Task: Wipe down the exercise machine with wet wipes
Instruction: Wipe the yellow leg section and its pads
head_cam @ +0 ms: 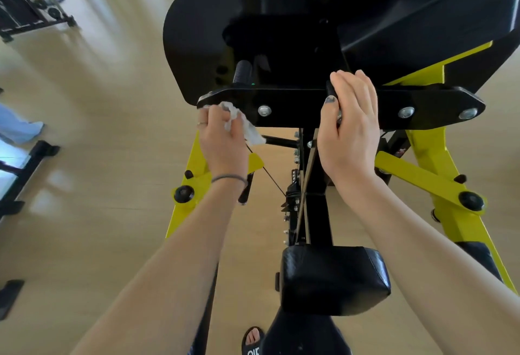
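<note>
The exercise machine fills the middle and right: a black housing (281, 3), a black cross bar (295, 104) with silver bolts, and yellow frame legs (439, 174). My left hand (222, 141) is shut on a crumpled white wet wipe (244, 125), pressing it against the left end of the cross bar. My right hand (349, 129) is wrapped around a black handle grip (330, 93) standing at the middle of the bar. A second ribbed black grip (242, 72) stands free just above my left hand.
A black padded seat (332, 278) sits low between my forearms, with my sandalled foot (253, 339) below it. Other black gym frames (33, 11) stand at the far left on the pale wooden floor (112, 101). A person's blue trouser leg (17, 127) shows at the left edge.
</note>
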`<action>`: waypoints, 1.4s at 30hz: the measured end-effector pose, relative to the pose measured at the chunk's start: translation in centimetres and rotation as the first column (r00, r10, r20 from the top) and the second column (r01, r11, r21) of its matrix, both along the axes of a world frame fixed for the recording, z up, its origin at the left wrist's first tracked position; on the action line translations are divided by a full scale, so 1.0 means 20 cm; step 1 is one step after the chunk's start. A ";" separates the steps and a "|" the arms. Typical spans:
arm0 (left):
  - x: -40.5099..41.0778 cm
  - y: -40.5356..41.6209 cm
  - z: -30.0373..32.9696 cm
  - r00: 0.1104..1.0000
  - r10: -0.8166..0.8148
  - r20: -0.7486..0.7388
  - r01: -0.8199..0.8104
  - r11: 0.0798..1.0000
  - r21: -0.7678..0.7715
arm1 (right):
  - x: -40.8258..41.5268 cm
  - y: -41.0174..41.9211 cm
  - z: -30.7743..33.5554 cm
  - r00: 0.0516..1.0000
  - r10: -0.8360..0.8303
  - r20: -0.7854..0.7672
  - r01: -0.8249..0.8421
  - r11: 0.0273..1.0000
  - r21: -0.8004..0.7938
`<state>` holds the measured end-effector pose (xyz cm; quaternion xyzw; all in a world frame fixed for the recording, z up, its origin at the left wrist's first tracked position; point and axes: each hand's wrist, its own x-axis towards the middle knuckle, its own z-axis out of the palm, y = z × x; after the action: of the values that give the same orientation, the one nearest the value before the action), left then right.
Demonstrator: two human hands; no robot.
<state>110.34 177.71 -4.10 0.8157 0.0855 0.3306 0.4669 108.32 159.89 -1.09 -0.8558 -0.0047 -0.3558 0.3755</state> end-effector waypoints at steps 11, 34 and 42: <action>-0.03 -0.22 0.14 0.932 -0.296 -0.210 -0.123 0.288 -0.950 | 0.00 0.01 -0.02 0.998 -0.044 0.034 0.044 0.999 -0.002; 0.06 0.08 0.17 0.925 -0.111 -0.362 -0.276 0.457 -0.846 | 0.00 0.03 -0.01 0.999 -0.049 0.023 0.048 0.998 0.033; 0.00 -0.19 0.00 0.906 -0.369 -0.207 -0.077 0.338 -0.938 | 0.01 0.03 -0.02 0.996 -0.065 0.056 0.065 0.998 -0.006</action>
<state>110.28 173.93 -4.12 0.4551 0.2724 0.0108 0.8477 108.60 160.46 -1.56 -0.8468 0.0112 -0.3916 0.3599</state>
